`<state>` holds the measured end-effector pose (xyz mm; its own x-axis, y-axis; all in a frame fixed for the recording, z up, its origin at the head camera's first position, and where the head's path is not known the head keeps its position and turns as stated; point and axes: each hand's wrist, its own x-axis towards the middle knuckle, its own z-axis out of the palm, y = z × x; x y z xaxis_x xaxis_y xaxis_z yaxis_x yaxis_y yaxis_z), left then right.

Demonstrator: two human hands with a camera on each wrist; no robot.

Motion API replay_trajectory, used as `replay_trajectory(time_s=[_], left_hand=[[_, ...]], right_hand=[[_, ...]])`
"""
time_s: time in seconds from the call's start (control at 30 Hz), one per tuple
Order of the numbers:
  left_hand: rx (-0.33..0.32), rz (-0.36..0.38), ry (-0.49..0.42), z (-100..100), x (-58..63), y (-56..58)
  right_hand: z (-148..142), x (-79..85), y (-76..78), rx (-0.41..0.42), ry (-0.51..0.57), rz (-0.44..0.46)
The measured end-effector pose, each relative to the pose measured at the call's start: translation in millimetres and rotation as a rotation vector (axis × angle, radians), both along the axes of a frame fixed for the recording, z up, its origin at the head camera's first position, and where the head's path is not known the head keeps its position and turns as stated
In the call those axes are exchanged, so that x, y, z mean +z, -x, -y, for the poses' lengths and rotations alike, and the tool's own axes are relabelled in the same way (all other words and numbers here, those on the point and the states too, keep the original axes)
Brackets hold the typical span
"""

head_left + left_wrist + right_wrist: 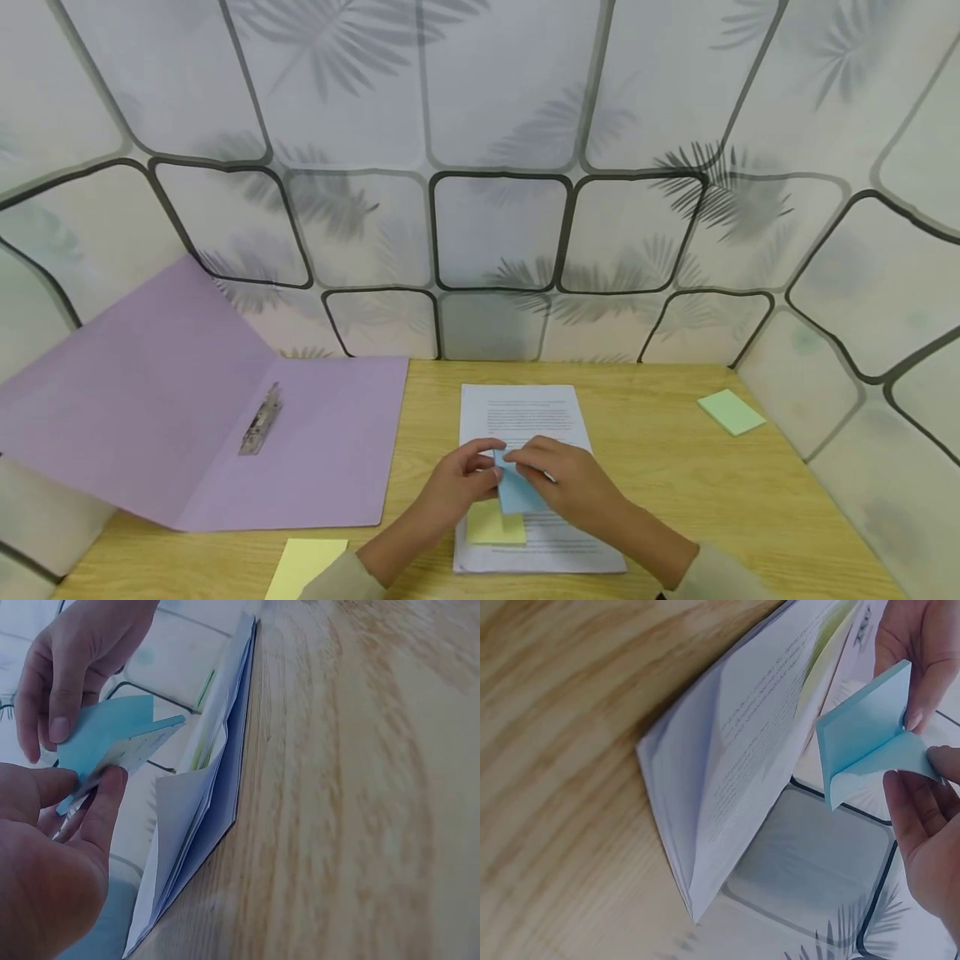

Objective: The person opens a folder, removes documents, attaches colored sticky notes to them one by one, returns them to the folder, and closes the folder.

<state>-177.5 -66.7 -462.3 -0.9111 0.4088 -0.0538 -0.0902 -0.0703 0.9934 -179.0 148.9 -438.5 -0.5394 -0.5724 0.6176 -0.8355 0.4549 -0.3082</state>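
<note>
A blue sticky note pad [517, 490] is held above a stack of printed papers [547, 550]. My left hand [463, 475] grips the pad by its left edge, thumb on one face and fingers behind, as the left wrist view shows. The top sheet [877, 766] bends away from the pad [866, 724], its free edge pinched between thumb and fingers of my right hand [934, 847]. Part of that sheet still lies along the pad. A yellow sticky note [497, 527] lies on the lower left of the papers, below the blue pad.
An opened purple folder [330, 442] with a metal clip [261, 421] stands at the left. A yellow pad [306, 567] lies at the table's front edge, and a green pad [731, 412] at the far right. Patterned walls enclose the wooden table [675, 467].
</note>
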Motion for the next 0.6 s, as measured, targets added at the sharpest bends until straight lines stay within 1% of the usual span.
replay_trajectory(time_s=[0.1, 0.17, 0.27, 0.37, 0.43, 0.6], left_hand=[[0.03, 0.017, 0.004, -0.2, 0.1, -0.6], [0.051, 0.029, 0.004, -0.6, 0.4, -0.9], [0.073, 0.049, 0.007, -0.9, 0.5, -0.5], [0.095, 0.069, 0.004, -1.4, 0.0, 0.4], [0.105, 0.084, 0.002, -1.5, -0.4, 1.3], [0.13, 0.105, -0.007, -0.6, -1.7, 2.3]], right_hand=[[0.0, -0.4, -1.2, -0.002, 0.011, 0.004], [-0.6, -1.4, -1.3, -0.017, 0.016, 0.024], [-1.1, -1.8, -1.7, -0.047, 0.026, 0.085], [-1.6, -0.8, -2.4, -0.072, 0.056, 0.165], [-2.0, 0.3, -2.8, -0.084, 0.073, 0.202], [-2.7, 0.2, -2.3, -0.103, 0.092, 0.244]])
